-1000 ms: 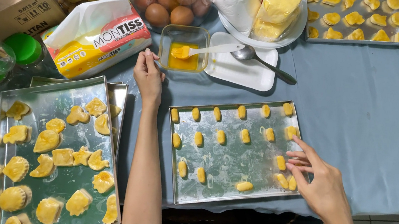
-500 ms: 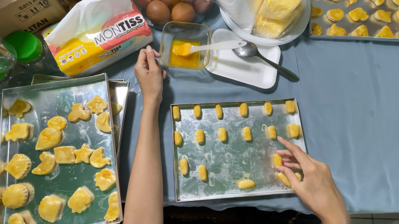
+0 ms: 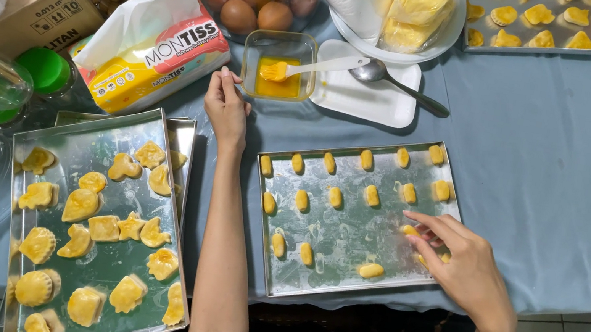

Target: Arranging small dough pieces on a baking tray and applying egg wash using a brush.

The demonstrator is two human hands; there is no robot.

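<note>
Blue-clothed table (image 3: 554,187) bearing a steel tray (image 3: 348,231) of small oval dough pieces, with a second tray (image 3: 92,268) of shaped pastries at left. Right hand (image 3: 462,266), fingers spread and closing on nothing, touches a dough piece (image 3: 410,230) near the tray's right edge; pressing could flatten it. Left hand (image 3: 227,106), fingers together, rests beside the glass dish (image 3: 279,63) of egg wash; a nudge could spill it.

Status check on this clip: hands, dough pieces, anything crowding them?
Right hand fingertips on a small dough piece in the centre tray. Left hand empty, resting beside the egg-wash dish. Neighbouring pieces close, nothing blocking.
</note>
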